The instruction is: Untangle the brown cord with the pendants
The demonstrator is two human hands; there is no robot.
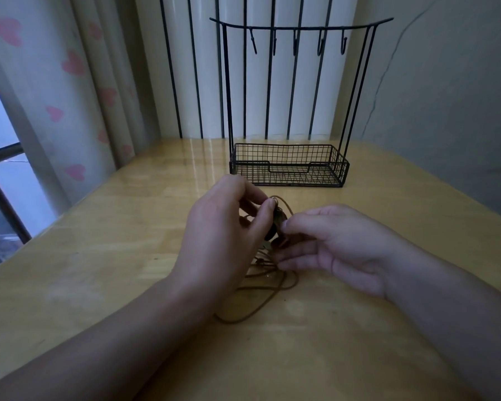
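Desk: glossy wood, fills the lower two thirds of the frame. Curtain with pink hearts hangs at upper left, window beside it at the far left edge. Black wire rack stands on the desk at upper centre: mesh basket at the base, bar with hooks across the top.

My left hand is at frame centre, thumb and forefinger curled, pinching the dark bunch of pendants just above the desk. My right hand comes in from the right, thumb tip touching the same bunch, other fingers nearly straight and lying by the tangle below. Light is poor there; looks like the right thumb and forefinger pinch the bunch, not certain.

Brown cord: loose overlapping loops on the desk below and between both hands, one strand rising to the pendants, a small loop showing above my left fingertips.
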